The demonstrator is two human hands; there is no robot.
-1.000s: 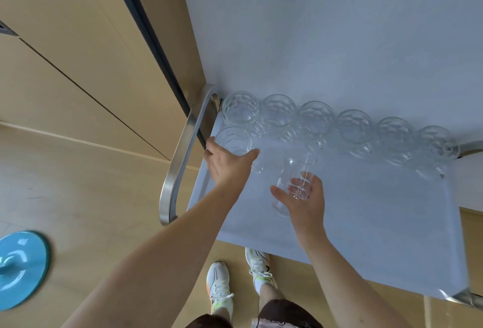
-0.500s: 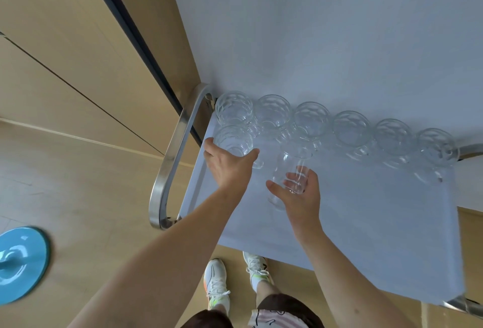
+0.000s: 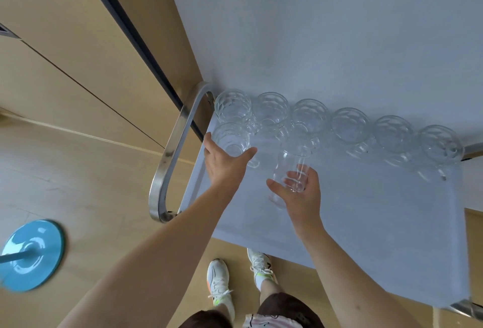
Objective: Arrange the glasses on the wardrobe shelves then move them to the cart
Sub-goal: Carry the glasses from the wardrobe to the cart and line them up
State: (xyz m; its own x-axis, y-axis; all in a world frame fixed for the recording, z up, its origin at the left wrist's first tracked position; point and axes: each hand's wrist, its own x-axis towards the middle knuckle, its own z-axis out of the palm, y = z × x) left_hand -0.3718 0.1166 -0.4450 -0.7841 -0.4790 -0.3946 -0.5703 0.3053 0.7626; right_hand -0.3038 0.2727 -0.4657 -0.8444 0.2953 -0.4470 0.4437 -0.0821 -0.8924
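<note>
On the cart [image 3: 392,236], seen from the head camera looking down, six faceted glasses stand in a row along the far edge, close to the grey wall [image 3: 326,27], and a second row is beginning in front of them. The left hand [image 3: 224,168] grips a faceted glass [image 3: 231,139] at the left end, near the steel handle [image 3: 170,155], with thumb and fingers curled round its lower part. The right hand [image 3: 300,194] holds a taller smooth glass [image 3: 290,170], fingers wrapped behind it; this glass seems to lean a little, and I cannot tell if its base already touches the cart. I judge that the step in hand is placing glasses on the cart, the later part of the task. The next move asks for setting both glasses down upright, just beside each other without knocking the back row, and then opening the fingers gently.
</note>
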